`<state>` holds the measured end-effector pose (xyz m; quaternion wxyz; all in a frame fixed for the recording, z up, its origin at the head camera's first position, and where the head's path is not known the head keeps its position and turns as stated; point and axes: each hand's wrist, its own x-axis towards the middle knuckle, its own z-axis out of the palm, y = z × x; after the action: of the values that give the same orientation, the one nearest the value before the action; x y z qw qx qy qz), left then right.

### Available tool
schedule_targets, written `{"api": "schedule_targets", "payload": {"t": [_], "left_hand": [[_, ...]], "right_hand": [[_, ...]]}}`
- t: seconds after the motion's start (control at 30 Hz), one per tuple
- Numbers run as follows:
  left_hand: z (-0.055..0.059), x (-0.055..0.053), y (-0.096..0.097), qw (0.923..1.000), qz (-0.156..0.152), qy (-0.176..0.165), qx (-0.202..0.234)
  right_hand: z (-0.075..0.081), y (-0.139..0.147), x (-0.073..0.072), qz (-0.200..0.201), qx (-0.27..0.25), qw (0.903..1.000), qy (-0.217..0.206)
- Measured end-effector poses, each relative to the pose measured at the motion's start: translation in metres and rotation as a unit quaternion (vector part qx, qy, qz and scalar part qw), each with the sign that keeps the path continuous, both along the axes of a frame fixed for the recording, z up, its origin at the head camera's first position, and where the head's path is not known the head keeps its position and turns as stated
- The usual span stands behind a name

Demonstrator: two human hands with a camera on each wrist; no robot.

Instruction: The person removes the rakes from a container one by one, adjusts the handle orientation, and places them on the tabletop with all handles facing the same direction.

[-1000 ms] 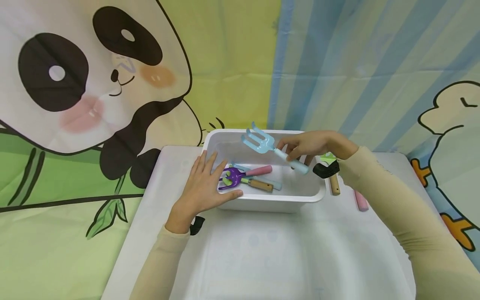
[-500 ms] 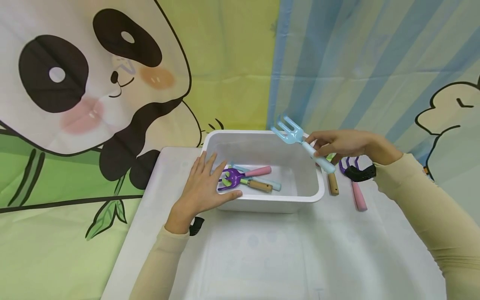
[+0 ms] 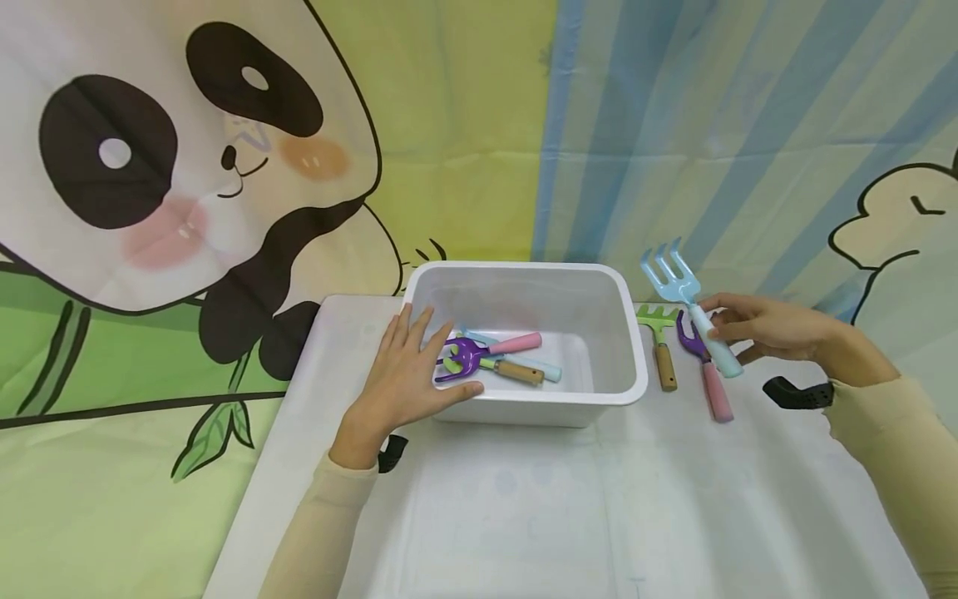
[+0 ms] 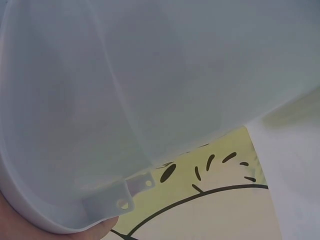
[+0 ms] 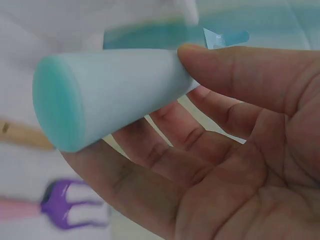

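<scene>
Pale blue and glossy, the fork (image 3: 702, 320) has tines bent at their tips and a duller handle that swells toward a flat, round, greener end. The right hand (image 3: 782, 333) pinches that handle between thumb and fingers, holding it off the bench (image 3: 524, 516) to the right of the tub; seen from the head, the handle's end crosses the purple fork (image 3: 714, 389).

That one lies flat, its shiny tines joined to a smooth pink handle; just beside it is a green rake (image 3: 664, 366) with a grained wooden handle.

White plastic forms the tub (image 3: 539, 411), deep, smooth-walled and round-cornered with a rolled rim. The left hand (image 3: 404, 374) rests on its left end, fingers straight and spread. Inside, overlapping, lie a glossy purple tool (image 3: 467, 356) with a pink handle, a wooden handle (image 3: 520, 371) and a blue handle (image 3: 552, 372).

Behind hangs a creased, printed curtain (image 3: 464, 125).
</scene>
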<state>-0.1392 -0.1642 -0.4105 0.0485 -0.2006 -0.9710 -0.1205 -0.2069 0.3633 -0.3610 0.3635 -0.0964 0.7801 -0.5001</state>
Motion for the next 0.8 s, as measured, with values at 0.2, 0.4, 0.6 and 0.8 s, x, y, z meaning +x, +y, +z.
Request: {"api": "schedule_targets", "payload": {"t": [0.2,0.4,0.6,0.8], "left_hand": [[0.0,0.002,-0.001,1.0,0.004,0.0,0.002],[0.0,0.002,-0.002,1.0,0.005,0.002,0.002],[0.001,0.003,-0.002,1.0,0.001,-0.001,0.003],[0.0,0.002,-0.001,1.0,0.002,-0.003,0.001]], "right_hand": [[-0.031,0.047,0.012,-0.055,-0.024,0.9976,-0.034],[-0.062,0.081,0.021,-0.114,-0.028,0.9888,-0.092],[-0.093,0.102,0.025,-0.19,-0.007,0.9714,-0.142],[-0.114,0.113,0.023,-0.218,0.014,0.9621,-0.163]]}}
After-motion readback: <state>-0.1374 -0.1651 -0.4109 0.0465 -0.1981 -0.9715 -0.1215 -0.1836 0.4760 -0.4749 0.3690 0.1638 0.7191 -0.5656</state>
